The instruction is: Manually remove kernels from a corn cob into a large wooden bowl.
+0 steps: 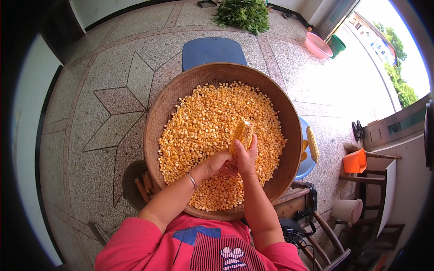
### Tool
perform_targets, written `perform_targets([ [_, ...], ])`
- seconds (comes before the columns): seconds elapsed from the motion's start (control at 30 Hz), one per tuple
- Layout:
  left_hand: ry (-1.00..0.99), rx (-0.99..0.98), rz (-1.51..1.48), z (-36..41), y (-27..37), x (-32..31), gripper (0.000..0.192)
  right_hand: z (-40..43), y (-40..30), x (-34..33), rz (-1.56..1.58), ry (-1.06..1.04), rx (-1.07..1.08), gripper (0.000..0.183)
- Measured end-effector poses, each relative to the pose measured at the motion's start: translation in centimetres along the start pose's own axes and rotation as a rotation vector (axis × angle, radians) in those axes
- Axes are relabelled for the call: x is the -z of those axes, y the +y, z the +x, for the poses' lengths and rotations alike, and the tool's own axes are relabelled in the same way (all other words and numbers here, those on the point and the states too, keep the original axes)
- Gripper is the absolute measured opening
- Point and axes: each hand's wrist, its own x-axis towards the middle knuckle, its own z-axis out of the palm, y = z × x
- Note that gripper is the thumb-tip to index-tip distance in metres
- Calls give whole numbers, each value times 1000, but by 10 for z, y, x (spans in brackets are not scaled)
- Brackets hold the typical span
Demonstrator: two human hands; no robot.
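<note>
A round woven bamboo basket [159,101] lies before me, its bottom covered with loose yellow corn kernels [210,122]. Over the kernels, right of the basket's middle, both hands grip one corn cob [242,133] that is partly bare of kernels. My right hand [247,157] holds it from the right side, thumb along the cob. My left hand [218,162], with a silver bangle at the wrist, closes around its lower end; some of its fingers are hidden behind my right hand.
A blue stool [213,50] stands beyond the basket. On a light-blue stool [307,167] at the right lie corn cobs [312,144]. A dark bucket [130,189] with bare cobs stands lower left. A wooden chair [291,200] is near my right elbow. Leafy greens [242,15] lie on the floor.
</note>
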Motion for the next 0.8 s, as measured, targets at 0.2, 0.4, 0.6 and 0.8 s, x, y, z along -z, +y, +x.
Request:
perform_targets([
  [0.2,18,-42,135,-5,4,-8,32,11,10,11,418,31,-276,88],
  [0.4,-89,-60,-51,-5,3,-1,30,12,5,11,413,6,-281,86],
  [0.6,61,-91,256,-3,6,-8,54,8,-16,4,578,15,-302,42],
  [0.8,6,-164,352,1,1,-4,47,11,-13,7,619,-72,-276,38],
])
